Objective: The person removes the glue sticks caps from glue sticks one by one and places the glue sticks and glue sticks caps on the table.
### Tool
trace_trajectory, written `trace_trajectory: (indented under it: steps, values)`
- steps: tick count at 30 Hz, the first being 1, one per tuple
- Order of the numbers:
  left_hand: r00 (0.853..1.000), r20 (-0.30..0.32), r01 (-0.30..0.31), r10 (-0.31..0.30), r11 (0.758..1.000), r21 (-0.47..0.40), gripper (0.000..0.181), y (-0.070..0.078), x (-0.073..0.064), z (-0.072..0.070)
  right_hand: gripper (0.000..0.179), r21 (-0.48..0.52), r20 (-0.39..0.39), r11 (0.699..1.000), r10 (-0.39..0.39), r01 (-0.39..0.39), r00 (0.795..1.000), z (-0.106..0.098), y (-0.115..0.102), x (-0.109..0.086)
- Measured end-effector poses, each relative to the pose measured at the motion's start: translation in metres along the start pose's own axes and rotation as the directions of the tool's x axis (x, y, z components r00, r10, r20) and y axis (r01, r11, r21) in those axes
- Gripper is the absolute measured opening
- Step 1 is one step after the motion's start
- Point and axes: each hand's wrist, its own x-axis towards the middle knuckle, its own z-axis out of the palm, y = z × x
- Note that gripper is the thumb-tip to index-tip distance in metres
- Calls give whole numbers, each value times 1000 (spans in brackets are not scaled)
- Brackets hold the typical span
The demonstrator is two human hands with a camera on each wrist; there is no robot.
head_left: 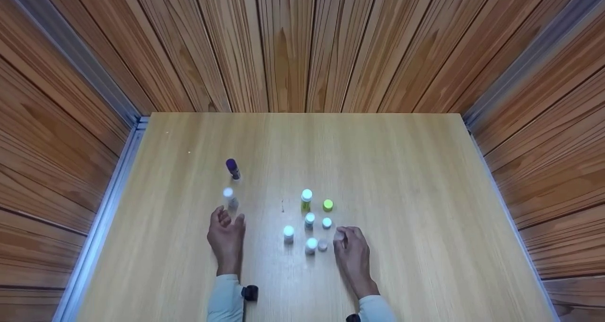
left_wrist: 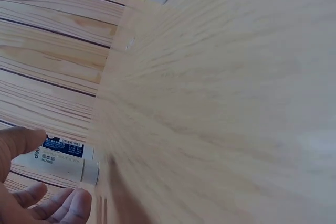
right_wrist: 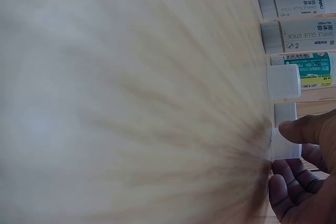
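Wood-plank walls (head_left: 288, 43) stand around a pale wooden tabletop (head_left: 401, 170). A metal rail (head_left: 103, 218) lines its left edge.

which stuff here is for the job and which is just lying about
Likely the job:
glue stick nearest the left hand
white cap pinched by the right hand
other upright tubes
other loose caps

Probably just lying about:
white speck on the table
thin dark mark or shred
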Motion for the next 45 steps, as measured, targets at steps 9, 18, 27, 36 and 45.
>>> trace_trajectory:
  steps: [9,18,27,36,45]
  values:
    - [1000,0,31,-31,1000,-7,66,3,10,4,26,3,-39,998,-64,65,997,0,3,-1]
    - [999,1,42,-42,999,-14,65,6,19,9,26,18,-23,1000,-3,4,1000,2,0,-1]
    - [1000,14,11,-10,999,-48,56,5,28,14,27,27,-13,1000,8,-8,1000,2,0,-3]
    - [998,15,-56,57,996,-76,49,5,33,20,27,34,-45,998,-53,54,998,1,4,-2]
    - [996,62,-53,56,997,-50,44,4,33,21,25,14,-39,1000,-25,26,999,1,3,-1]
